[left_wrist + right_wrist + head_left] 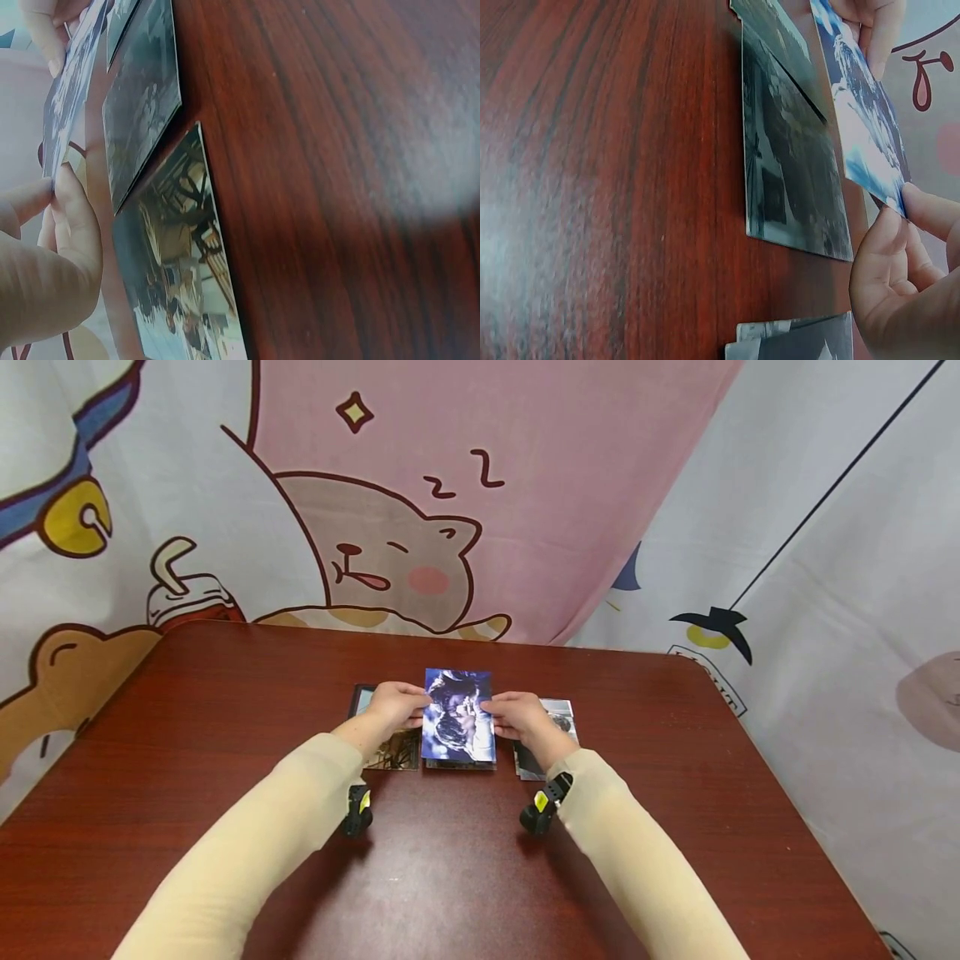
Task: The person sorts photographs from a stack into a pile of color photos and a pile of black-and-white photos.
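A blue-and-violet photo print (459, 717) is held up by its two side edges over the middle of the table. My left hand (393, 704) pinches its left edge between thumb and fingers, and my right hand (521, 713) pinches the right edge the same way. Beneath it lies a dark photo pile (791, 157), mostly covered by the held print in the head view. To the left, partly behind my left hand, lies a colour photo (187, 262). On the right a small pile of grey photos (531, 764) is partly hidden by my right hand and wrist.
The reddish-brown wooden table (450, 877) stretches around the photos. A printed cloth (570, 485) with cartoon animals hangs behind its far edge. Dark wrist cameras (358, 810) sit at both cream sleeves (255, 835).
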Motion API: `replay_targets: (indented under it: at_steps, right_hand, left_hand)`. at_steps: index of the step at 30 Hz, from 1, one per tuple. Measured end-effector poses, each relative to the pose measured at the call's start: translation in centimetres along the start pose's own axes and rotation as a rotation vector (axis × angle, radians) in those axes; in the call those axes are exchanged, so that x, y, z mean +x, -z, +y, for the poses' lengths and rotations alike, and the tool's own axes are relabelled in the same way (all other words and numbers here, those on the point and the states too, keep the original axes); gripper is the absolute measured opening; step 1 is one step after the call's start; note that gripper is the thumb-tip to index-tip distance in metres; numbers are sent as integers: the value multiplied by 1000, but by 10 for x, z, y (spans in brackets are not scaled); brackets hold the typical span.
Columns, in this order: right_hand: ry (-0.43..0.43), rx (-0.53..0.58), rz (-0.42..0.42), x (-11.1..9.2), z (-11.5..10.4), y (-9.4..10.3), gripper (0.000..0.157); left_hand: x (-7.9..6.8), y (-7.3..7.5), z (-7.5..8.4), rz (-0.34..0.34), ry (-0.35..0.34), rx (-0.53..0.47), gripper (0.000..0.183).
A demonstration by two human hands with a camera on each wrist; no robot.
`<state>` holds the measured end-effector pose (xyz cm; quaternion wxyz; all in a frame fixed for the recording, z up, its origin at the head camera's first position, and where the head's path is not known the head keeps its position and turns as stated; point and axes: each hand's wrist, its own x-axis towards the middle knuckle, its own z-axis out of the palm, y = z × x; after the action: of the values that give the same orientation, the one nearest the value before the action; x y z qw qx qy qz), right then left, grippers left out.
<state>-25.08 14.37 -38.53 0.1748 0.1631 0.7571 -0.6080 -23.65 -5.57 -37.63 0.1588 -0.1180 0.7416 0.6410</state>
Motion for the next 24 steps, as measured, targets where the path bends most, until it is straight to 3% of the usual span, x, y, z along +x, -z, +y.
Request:
replay_targets:
  at_steps: [6,13,24]
  right_hand:
    - [5,21,-5,-2,-4,-6,25]
    - [14,33,-18,-2,-6,-15,37]
    - [31,38,-20,-2,-10,-33,28]
  left_hand:
    - [2,8,1,2,-1,12,34]
    - [4,20,-1,-12,9,49,35]
    - [0,36,-2,-12,20,42,36]
